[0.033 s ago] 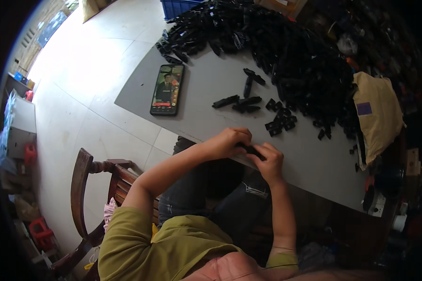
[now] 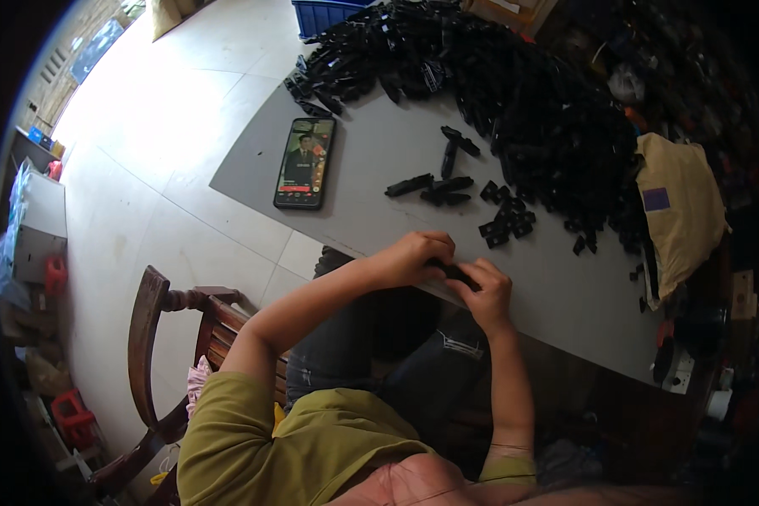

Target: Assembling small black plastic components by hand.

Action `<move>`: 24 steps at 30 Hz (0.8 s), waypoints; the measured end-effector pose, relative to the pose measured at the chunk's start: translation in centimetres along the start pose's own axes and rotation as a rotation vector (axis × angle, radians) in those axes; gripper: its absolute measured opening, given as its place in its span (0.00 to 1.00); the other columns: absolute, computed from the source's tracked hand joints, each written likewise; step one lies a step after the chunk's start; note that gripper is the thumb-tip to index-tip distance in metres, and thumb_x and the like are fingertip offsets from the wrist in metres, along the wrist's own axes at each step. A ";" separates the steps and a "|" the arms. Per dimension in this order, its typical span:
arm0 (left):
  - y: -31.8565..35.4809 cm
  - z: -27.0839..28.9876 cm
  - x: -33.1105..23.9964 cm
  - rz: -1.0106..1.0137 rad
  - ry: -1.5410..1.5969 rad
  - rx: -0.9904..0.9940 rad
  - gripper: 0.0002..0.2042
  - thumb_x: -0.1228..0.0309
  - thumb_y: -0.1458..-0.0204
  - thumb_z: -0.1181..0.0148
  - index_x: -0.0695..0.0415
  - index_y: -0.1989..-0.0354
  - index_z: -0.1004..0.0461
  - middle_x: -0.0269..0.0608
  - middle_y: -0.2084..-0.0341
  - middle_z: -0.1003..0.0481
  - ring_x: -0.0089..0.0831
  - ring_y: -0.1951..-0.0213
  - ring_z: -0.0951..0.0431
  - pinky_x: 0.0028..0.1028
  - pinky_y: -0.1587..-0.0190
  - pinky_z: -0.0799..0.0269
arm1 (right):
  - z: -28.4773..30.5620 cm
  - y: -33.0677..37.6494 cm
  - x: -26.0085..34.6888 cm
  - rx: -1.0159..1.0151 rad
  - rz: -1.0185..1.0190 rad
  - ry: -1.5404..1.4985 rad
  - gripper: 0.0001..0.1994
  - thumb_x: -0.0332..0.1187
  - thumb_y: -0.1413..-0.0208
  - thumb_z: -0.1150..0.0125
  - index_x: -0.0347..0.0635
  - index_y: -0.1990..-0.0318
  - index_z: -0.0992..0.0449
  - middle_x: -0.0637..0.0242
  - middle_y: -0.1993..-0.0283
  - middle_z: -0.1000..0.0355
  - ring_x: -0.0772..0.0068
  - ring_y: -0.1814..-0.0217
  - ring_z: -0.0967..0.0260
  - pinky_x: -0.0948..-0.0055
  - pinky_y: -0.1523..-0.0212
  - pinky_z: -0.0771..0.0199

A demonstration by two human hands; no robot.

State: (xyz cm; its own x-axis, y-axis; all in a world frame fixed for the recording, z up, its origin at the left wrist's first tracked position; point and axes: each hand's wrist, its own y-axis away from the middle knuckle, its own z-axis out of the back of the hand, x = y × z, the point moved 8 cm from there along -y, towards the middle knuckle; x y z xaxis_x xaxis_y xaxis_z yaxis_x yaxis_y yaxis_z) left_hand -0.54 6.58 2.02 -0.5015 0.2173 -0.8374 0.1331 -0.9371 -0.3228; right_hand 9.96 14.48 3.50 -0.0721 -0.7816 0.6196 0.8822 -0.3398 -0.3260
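At the near edge of the grey table, my left hand (image 2: 418, 258) and my right hand (image 2: 486, 291) come together around a dark, elongated black plastic part (image 2: 459, 275). Both sets of fingers are closed on it and cover most of its shape. Beyond my hands lie a few long black plastic pieces (image 2: 409, 185) and a small cluster of short, blocky black pieces (image 2: 508, 218). A large heap of similar black parts (image 2: 557, 126) spreads over the far and right side of the table.
A phone (image 2: 304, 164) with a lit screen lies on the grey table (image 2: 358, 152) at the left. At the far edge is a blue crate (image 2: 329, 18); a beige sack (image 2: 681, 211) stands at the right. A wooden chair (image 2: 148, 354) is at my left.
The whole view has shifted very slightly. My hands stay in the same place with the black part between them.
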 end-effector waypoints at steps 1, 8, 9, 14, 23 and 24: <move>-0.1 0.3 0.0 0.003 -0.010 -0.008 0.11 0.78 0.63 0.34 0.64 0.69 0.26 0.47 0.64 0.27 0.46 0.60 0.24 0.35 0.58 0.28 | 0.1 0.2 -0.5 0.048 -0.022 -0.054 0.13 0.31 0.58 0.28 0.38 0.64 0.20 0.65 0.70 0.30 0.67 0.73 0.31 0.70 0.73 0.32; -4.2 4.7 0.5 -0.004 -0.625 -0.285 0.09 0.72 0.56 0.39 0.61 0.66 0.27 0.45 0.66 0.30 0.41 0.59 0.28 0.34 0.56 0.29 | 2.7 -2.0 -2.3 -0.197 0.055 0.245 0.12 0.22 0.50 0.39 0.39 0.57 0.25 0.60 0.54 0.30 0.57 0.58 0.29 0.66 0.61 0.29; -4.4 4.7 1.5 0.055 -0.756 -0.288 0.09 0.73 0.56 0.40 0.60 0.65 0.28 0.45 0.67 0.30 0.40 0.58 0.28 0.34 0.57 0.30 | 2.3 -2.0 -2.3 -0.195 0.064 0.240 0.12 0.22 0.50 0.39 0.39 0.57 0.25 0.60 0.54 0.30 0.57 0.58 0.29 0.66 0.61 0.29; -4.9 3.1 1.8 0.040 -0.794 -0.210 0.10 0.73 0.56 0.40 0.58 0.64 0.29 0.42 0.67 0.30 0.39 0.60 0.27 0.34 0.58 0.29 | 1.9 -1.0 -3.2 -0.137 -0.054 0.244 0.08 0.23 0.49 0.40 0.38 0.61 0.26 0.60 0.56 0.30 0.55 0.55 0.29 0.65 0.57 0.28; -2.0 2.7 2.7 0.281 0.235 -0.250 0.17 0.77 0.59 0.34 0.58 0.59 0.29 0.44 0.66 0.25 0.42 0.62 0.24 0.32 0.59 0.29 | 1.6 1.5 -6.7 -0.442 -0.593 -1.138 0.16 0.28 0.39 0.46 0.39 0.44 0.30 0.66 0.64 0.29 0.83 0.74 0.38 0.84 0.75 0.40; -1.9 1.8 3.1 0.228 0.292 -0.165 0.16 0.77 0.59 0.34 0.59 0.60 0.28 0.43 0.65 0.25 0.41 0.62 0.24 0.32 0.58 0.29 | 0.8 1.5 -6.7 -0.306 -0.579 -0.991 0.16 0.28 0.39 0.45 0.39 0.44 0.29 0.68 0.65 0.29 0.83 0.75 0.39 0.83 0.76 0.41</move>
State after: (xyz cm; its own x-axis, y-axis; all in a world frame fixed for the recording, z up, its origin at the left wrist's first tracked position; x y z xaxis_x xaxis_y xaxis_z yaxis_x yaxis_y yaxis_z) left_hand -3.87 8.55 0.79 -0.1823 0.0993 -0.9782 0.3602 -0.9190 -0.1604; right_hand 12.19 19.59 -0.54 0.0868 0.2294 0.9695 0.6795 -0.7253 0.1108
